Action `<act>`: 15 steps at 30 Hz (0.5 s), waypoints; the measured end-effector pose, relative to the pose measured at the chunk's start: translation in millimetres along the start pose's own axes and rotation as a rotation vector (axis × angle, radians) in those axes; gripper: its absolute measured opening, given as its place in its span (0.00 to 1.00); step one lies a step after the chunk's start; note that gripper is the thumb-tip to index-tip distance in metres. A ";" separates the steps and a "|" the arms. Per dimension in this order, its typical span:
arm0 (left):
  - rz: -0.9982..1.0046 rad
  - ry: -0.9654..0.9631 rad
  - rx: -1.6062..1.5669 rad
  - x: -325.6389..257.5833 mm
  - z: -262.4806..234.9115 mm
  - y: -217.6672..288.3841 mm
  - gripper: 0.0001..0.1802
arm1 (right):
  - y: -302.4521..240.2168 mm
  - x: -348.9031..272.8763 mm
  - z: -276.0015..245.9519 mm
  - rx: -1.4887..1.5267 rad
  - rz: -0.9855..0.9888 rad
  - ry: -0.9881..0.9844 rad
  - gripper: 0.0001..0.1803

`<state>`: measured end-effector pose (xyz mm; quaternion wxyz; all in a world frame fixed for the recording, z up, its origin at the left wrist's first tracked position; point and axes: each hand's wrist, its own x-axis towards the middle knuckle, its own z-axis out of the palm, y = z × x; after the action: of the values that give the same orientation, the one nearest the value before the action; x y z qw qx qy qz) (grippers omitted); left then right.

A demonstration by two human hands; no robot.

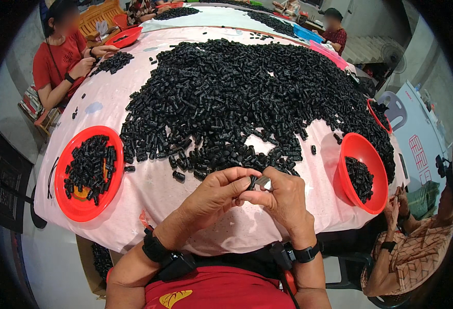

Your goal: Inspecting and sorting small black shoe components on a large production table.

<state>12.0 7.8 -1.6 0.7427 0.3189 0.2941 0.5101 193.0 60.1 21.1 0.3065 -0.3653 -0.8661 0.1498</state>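
Over the near part of the table, both of my hands meet in front of me. My left hand (220, 191) pinches a small black cylindrical part (252, 183) between thumb and fingertips. My right hand (287, 198) is closed on a small shiny metal piece (262, 182), perhaps a blade, which touches or nearly touches the black part. Its exact kind is partly hidden by my fingers. Just beyond my hands spreads a big heap of similar black parts (247, 98), with some loose ones at its near edge.
A red plate (60, 190) of black parts lies left on the pink tablecloth (144, 206); a deep red bowl (376, 201) of them stands right. A person in red (56, 56) sits at far left, another (334, 36) at far right. Someone's hands (395, 211) show near right.
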 end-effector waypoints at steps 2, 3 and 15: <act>-0.003 -0.015 -0.017 0.1 -1.8 -1.3 0.19 | -0.8 0.0 0.8 -0.008 -0.013 0.020 0.30; -0.007 -0.029 -0.034 0.0 -2.3 -1.9 0.19 | -0.4 -0.3 0.3 -0.007 -0.013 0.021 0.30; 0.015 0.004 -0.013 -2.0 3.7 -0.2 0.18 | 0.1 -1.2 3.5 0.031 -0.054 0.050 0.28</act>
<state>14.4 5.3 0.7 0.7402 0.3154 0.2899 0.5182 191.5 59.2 17.9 0.3378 -0.3406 -0.8652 0.1458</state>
